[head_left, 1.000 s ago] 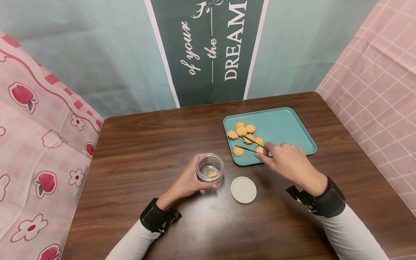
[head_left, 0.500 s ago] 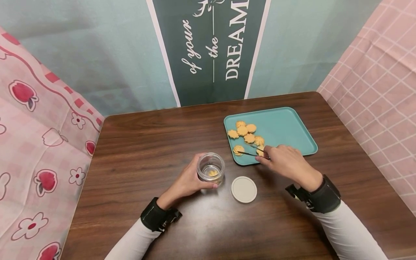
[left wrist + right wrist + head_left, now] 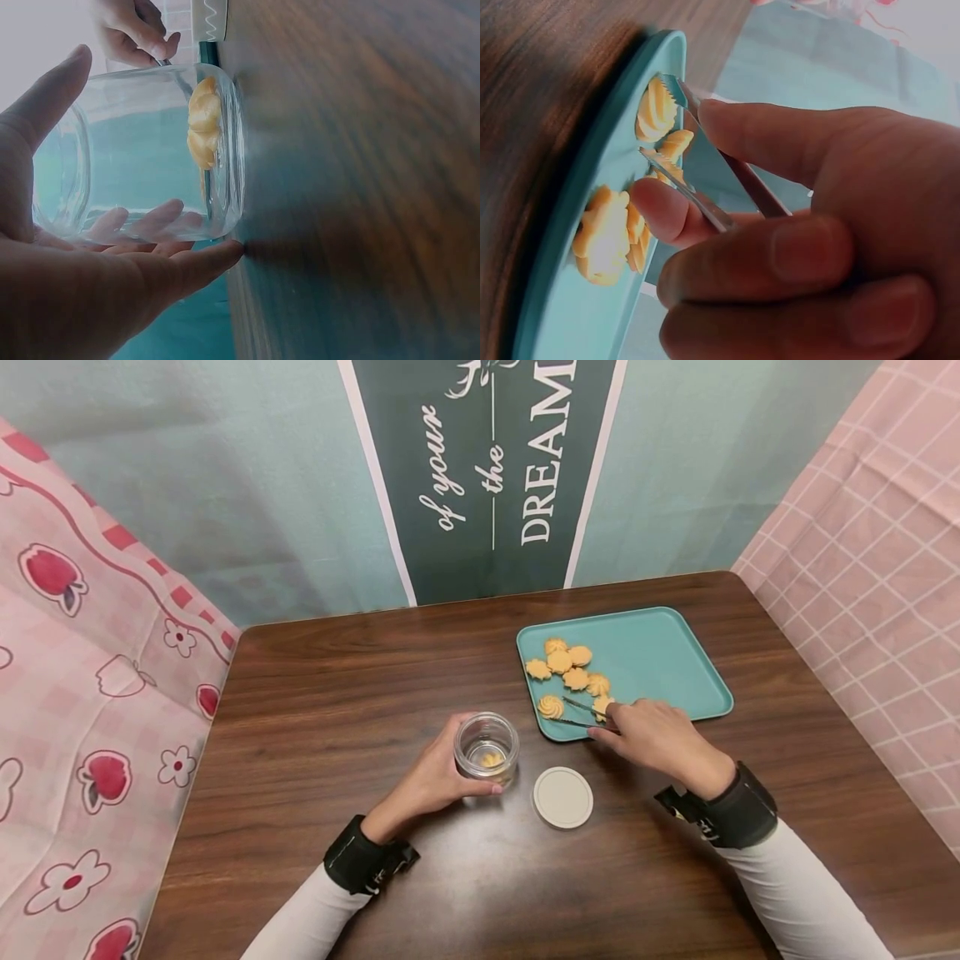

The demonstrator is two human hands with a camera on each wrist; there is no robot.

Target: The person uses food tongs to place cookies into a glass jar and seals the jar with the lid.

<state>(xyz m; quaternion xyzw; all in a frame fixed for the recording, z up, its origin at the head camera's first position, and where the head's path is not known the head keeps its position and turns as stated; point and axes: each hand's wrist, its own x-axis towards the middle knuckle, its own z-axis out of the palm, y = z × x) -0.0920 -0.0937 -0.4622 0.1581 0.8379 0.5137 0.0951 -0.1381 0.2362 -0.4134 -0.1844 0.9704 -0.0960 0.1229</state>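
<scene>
Currently, left hand [image 3: 442, 777]: thumb and fingers curled round the wall of a clear, round, transparent jar [image 3: 135, 142].
Jar: upright and uncovered near the middle of the brown wood-grain worktop [image 3: 322, 693], a golden piped cookie [image 3: 491, 760] on its bottom.
Right hand [image 3: 660, 735]: pinching slim, dark metal tongs [image 3: 742, 178] over the near edge of a teal, rectangular plastic-looking tray [image 3: 652, 652].
Tong tips: serrated, spread apart, one to each side of a golden swirl-topped cookie [image 3: 551, 707] in the tray's near left corner; whether they touch it I cannot tell.
Other cookies: seven golden, scallop-edged cookies [image 3: 558, 662] gathered toward the tray's left edge, some touching.
Lid: flat, round, off-white lid [image 3: 562, 797] on the worktop, right of the jar and near the tray's near left corner.
Tray: toward the worktop's back right corner.
Backdrop: grey-green cloth [image 3: 675, 468] behind the worktop's back edge, its dark panel lettered in white.
</scene>
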